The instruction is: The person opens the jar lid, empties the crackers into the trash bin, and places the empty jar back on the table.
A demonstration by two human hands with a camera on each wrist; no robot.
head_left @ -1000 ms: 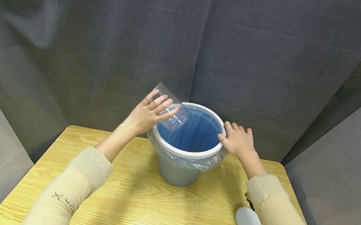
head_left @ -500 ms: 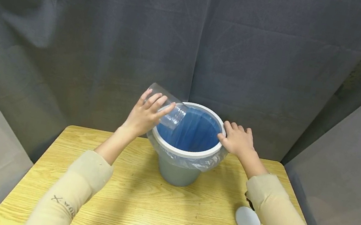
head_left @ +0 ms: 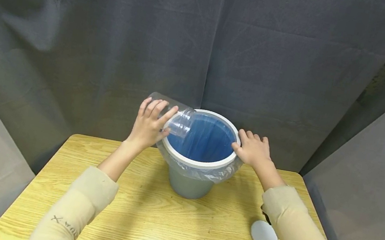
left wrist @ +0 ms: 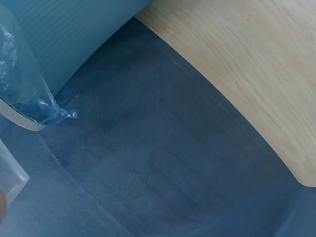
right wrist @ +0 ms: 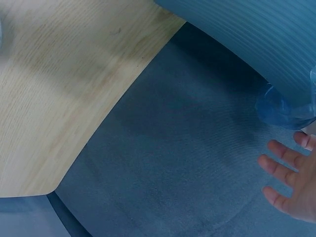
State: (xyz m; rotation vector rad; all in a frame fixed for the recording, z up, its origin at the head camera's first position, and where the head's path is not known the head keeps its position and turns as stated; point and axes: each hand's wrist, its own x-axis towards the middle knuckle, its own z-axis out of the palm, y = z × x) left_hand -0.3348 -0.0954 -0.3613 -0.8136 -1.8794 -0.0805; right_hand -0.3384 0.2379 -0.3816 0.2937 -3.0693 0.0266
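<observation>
My left hand grips a clear plastic jar, its fingers spread over the jar's upper side. The jar lies nearly level, its threaded mouth pointing right over the opening of a grey trash bin. Only an edge of the jar shows in the left wrist view. A blue interior shows inside the bin, and a clear bag is folded over its white rim. On the rim's right side rests my right hand, thumb at the inner edge. Its fingers look straight and spread in the right wrist view.
A white round lid lies on the wooden table, close to the right sleeve. Grey curtains hang behind the table and at both sides. The bin stands near the table's back edge.
The left hand has moved a little left and down with the jar, which has turned closer to level. The right hand and the bin have stayed put.
</observation>
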